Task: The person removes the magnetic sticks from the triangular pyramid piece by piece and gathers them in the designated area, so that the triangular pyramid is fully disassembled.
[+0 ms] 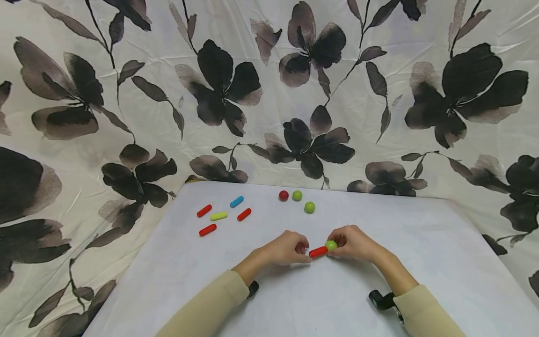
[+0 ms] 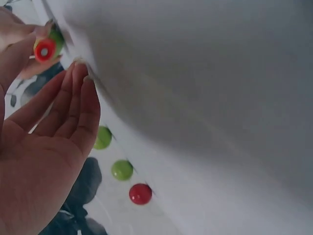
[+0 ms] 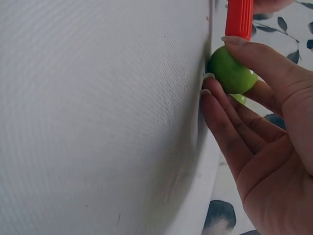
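Note:
In the head view my right hand point(image 1: 353, 242) pinches a green ball point(image 1: 331, 245) low over the white table, thumb and fingers around it. A red rod point(image 1: 318, 252) meets the ball end-on, pointing left. Ridges run along the red rod point(image 3: 239, 20) in the right wrist view, where my right thumb lies at the joint with the green ball point(image 3: 231, 71). My left hand point(image 1: 286, 248) is at the rod's free end, thumb tip right by it. In the left wrist view its fingers point(image 2: 87, 112) are extended and the rod's hollow round end point(image 2: 45, 51) shows uncovered.
Two green balls point(image 1: 297, 195) and a red ball point(image 1: 283, 195) stand near the table's back edge. Several rods lie back left: red ones point(image 1: 208, 230), a yellow one point(image 1: 218, 216) and a blue one point(image 1: 236, 201). A flowered cloth point(image 1: 261, 93) hangs behind the white table point(image 1: 168, 281).

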Demonstrator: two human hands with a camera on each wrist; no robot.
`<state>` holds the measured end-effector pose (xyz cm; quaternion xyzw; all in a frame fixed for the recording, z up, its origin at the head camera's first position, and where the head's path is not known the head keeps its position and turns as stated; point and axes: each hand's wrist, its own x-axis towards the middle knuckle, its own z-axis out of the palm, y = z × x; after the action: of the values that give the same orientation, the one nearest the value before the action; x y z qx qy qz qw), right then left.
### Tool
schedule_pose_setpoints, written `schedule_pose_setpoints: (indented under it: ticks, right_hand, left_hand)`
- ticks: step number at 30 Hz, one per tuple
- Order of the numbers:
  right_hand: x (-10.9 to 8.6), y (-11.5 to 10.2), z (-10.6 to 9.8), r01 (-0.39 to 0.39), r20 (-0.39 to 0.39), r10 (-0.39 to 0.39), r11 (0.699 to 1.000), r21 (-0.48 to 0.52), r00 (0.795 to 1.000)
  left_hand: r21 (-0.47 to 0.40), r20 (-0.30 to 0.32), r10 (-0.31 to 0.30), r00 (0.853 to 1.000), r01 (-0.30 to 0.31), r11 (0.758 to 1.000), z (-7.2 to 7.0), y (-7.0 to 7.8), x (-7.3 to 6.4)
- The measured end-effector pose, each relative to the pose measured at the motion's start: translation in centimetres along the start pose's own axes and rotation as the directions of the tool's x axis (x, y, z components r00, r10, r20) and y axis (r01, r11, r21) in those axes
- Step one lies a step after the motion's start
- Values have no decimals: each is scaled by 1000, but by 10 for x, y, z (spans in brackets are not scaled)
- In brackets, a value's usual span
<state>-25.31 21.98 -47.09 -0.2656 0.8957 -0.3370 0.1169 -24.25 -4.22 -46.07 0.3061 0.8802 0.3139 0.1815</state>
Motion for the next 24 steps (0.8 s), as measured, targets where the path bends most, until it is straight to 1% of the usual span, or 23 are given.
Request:
schedule_pose_setpoints:
  ticks: [4,9,17,21,24]
  right_hand:
    - [0,1,0,1,0,-1,1000,4,1000]
    - [0,1,-1,6,-6,-6,1000,1,1000]
    - [-1,2,-2,7,-13,-7,1000,-5,1000]
    - [-1,3,-1,4,-12,-4,1000,-11,1000]
    - [-1,3,-1,-2,-8,2,1000,-8,1000]
  left_hand:
    - [-12,-12,2,1000,-2,1000,6,2,8]
    - [-11,-33,3,999,-3,1000,8,5,14]
    - [-13,-62,-31,998,30,999,10,8,17]
    - [-17,-76,-47,996,46,999,10,7,18]
    - [-18,-76,-68,995,67,998,9,5,18]
